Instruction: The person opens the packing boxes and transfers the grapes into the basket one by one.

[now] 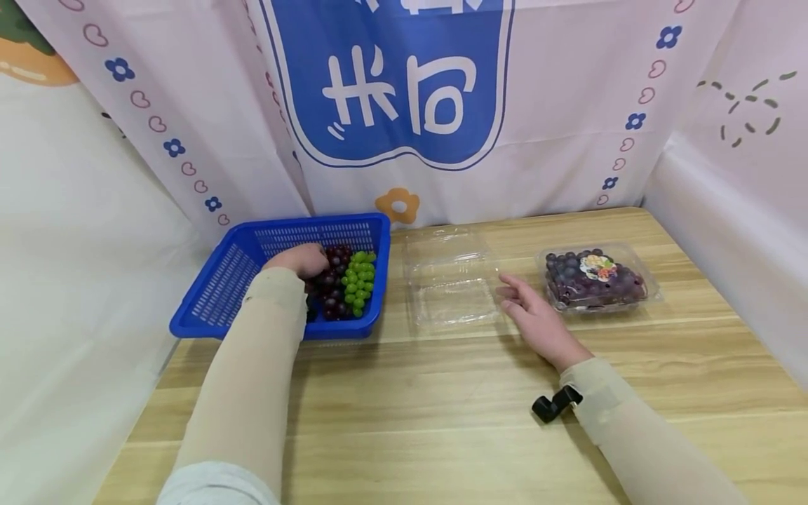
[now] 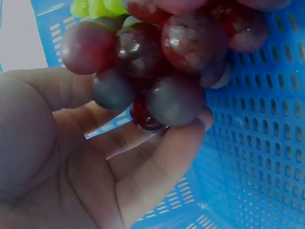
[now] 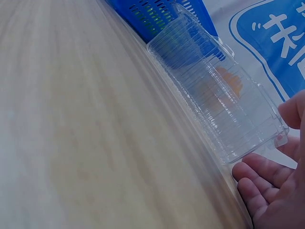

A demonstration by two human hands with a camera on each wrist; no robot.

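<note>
Inside the blue plastic basket [image 1: 381, 280], my left hand [image 1: 301, 259] grips a bunch of dark red grapes [image 1: 333, 280]. The left wrist view has the thumb at one side of the lower grapes [image 2: 176, 100] and the fingers curled beneath them. Beside that bunch lies a bunch of green grapes [image 1: 360, 282]. My right hand [image 1: 539, 324] is relaxed by the right side of an open clear plastic box [image 1: 454, 301], holding nothing. In the right wrist view its fingers are close to the end of the box [image 3: 224, 114]; whether they touch it I cannot tell.
At the right of the wooden table [image 1: 404, 421] sits a closed clear box of dark grapes [image 1: 593, 280] with a round label. A printed cloth [image 1: 555, 126] hangs behind the table. A black clip-like piece [image 1: 555, 405] is on the right wrist.
</note>
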